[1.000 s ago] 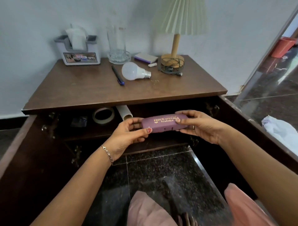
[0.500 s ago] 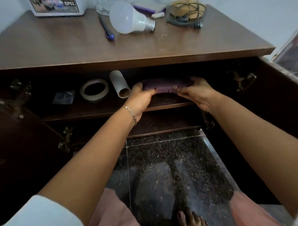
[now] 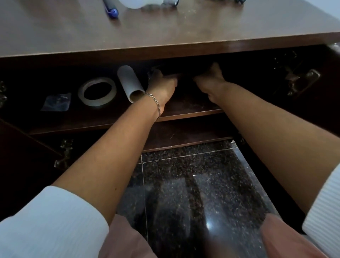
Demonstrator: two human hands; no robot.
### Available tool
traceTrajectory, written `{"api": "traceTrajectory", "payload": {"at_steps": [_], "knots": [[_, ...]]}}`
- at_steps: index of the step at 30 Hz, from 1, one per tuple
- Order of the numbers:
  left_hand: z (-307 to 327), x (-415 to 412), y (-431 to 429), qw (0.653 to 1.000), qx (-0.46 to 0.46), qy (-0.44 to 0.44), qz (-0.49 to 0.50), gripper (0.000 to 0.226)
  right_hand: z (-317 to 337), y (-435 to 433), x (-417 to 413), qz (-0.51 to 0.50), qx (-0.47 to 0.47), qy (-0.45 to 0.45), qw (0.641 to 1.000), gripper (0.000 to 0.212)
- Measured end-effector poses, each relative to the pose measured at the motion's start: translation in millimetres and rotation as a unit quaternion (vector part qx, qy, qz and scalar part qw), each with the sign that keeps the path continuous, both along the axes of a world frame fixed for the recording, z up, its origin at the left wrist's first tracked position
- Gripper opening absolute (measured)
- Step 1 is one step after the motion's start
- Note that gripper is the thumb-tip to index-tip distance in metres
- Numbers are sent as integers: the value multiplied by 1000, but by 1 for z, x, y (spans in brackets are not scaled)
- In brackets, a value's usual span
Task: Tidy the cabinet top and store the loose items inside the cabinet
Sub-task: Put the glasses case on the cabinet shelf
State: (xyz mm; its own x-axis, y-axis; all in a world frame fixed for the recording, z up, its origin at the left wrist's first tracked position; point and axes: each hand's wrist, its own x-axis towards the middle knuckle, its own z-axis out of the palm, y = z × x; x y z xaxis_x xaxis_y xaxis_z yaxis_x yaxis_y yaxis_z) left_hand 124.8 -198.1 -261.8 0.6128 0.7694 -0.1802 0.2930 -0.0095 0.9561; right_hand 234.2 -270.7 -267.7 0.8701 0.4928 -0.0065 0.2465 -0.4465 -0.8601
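Cabinet top (image 3: 165,33): smooth brown wood, carrying a blue-capped pen (image 3: 111,8) and a white bulb (image 3: 135,2) at the frame's upper edge.
Upper shelf (image 3: 185,108), dark wood, doors open:
- clear plastic packet (image 3: 57,101), flat;
- tape roll (image 3: 97,91), pale ring, lying flat;
- cardboard tube (image 3: 130,82), grey, on its side;
- case (image 3: 184,70), dark oblong deep in shadow, right of the tube.

Left hand (image 3: 161,84), chain bracelet (image 3: 156,104) at the wrist, curls round the case's left end; right hand (image 3: 209,81) grips its right end.
Floor (image 3: 184,184): polished speckled stone.
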Motion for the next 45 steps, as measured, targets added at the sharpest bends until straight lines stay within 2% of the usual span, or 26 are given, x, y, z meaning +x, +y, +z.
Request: {"api": "traceTrajectory", "payload": {"at_steps": [4, 8, 10, 14, 19, 24, 30, 35, 39, 41, 45], "knots": [[1, 1, 3, 1000, 12, 15, -13, 87, -3, 6, 2, 3, -59, -26, 998, 36], [3, -3, -3, 999, 24, 25, -24, 66, -6, -1, 3, 19, -75, -30, 997, 40], [2, -6, -7, 998, 57, 24, -28, 59, -7, -7, 2, 15, -61, -24, 998, 47], [3, -23, -27, 993, 111, 10, -39, 67, -7, -34, -5, -3, -49, -58, 997, 61], [11, -57, -51, 985, 159, 12, -67, 69, 0, -75, -32, -10, 42, -48, 998, 53], [26, -97, -65, 968, 221, 18, -115, 72, 20, -106, -73, 21, 90, -60, 994, 40], [78, -138, -69, 935, 334, -74, -93, 40, 78, -107, -112, 41, 181, -96, 978, 25], [126, -155, -47, 920, 374, -107, -43, 13, 119, -93, -127, 60, 222, -141, 963, 26], [147, -147, -6, 932, 358, -61, 19, 9, 140, -65, -125, 75, 242, -135, 958, 29], [148, -138, 16, 934, 354, 0, 46, 7, 146, -48, -119, 73, 198, -172, 962, 28], [142, -122, 46, 913, 383, 138, 39, 47, 155, -25, -100, 85, 116, -276, 950, 38]]}}
